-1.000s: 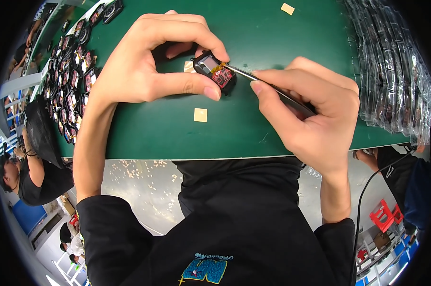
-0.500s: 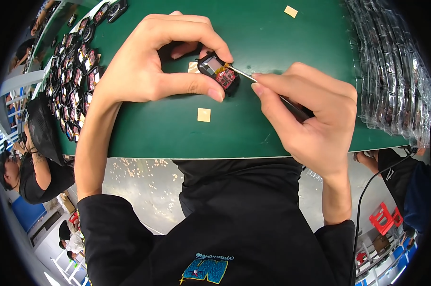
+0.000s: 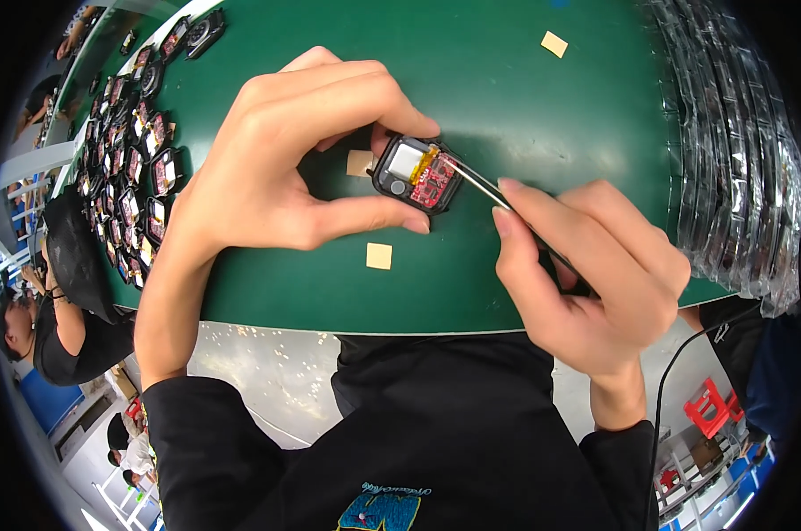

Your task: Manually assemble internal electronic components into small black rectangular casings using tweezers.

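Note:
Between the thumb and fingers of my left hand (image 3: 285, 159) is a black smartwatch case (image 3: 416, 173), its inside facing up. A silver battery, yellow tape and a red circuit board show in it. My right hand (image 3: 595, 265) grips a pair of metal tweezers (image 3: 485, 187), pinched between thumb and index finger. The tips reach the board's upper right part; whether they hold anything there is too small to tell. Close to the left hand lie two small pale yellow square pads, one beside the case (image 3: 359, 163) and one nearer me (image 3: 378, 257).
Many similar open watch cases (image 3: 135, 168) crowd the left side of the green table (image 3: 471, 283). Stacked clear plastic trays (image 3: 728, 159) line the right. Another yellow pad (image 3: 554, 44) lies at the far right. A person (image 3: 55, 310) sits at the left, and a black cable (image 3: 670, 380) hangs at right.
The watch case now lies flatter toward me, showing more of the board. Both hands appear lower in the picture, as does the table. The tweezers' tips have shifted on the board.

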{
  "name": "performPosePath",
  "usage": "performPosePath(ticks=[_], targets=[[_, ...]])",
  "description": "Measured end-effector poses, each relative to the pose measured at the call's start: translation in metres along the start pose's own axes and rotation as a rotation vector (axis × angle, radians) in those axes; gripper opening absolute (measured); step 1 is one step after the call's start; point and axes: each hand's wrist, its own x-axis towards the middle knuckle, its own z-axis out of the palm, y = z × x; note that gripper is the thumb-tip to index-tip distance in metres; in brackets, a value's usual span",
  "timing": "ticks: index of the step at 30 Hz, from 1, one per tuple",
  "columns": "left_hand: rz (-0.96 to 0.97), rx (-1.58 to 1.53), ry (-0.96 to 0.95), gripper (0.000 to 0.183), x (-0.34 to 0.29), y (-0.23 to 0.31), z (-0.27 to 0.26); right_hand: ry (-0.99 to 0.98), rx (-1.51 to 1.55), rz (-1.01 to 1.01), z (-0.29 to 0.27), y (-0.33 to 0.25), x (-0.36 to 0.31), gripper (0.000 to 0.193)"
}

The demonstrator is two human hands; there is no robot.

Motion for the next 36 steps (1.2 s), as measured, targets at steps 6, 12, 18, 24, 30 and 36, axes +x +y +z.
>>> performPosePath(ticks=[6,12,18,24,30,36], targets=[[0.026,-0.022,0.012,0.067,0.001,-0.005,0.002,-0.019,-0.021,-0.034,0.003,0.004,0.003,0.029],[0.023,-0.039,0.017,0.066,0.003,-0.004,0.001,0.001,0.005,-0.086,0.008,0.011,0.002,0.029],[-0.035,-0.101,-0.054,0.071,0.002,-0.008,-0.005,-0.082,0.087,0.069,0.0,0.002,0.008,0.026],[-0.046,-0.113,-0.101,0.076,0.003,-0.009,-0.007,-0.179,0.183,0.205,-0.01,0.001,0.012,0.02],[-0.004,-0.12,-0.12,0.075,0.007,-0.01,-0.009,-0.2,0.223,0.245,-0.01,0.004,0.011,0.016],[-0.034,-0.13,-0.136,0.072,0.005,-0.009,-0.012,-0.216,0.25,0.259,-0.009,0.004,0.011,0.014]])
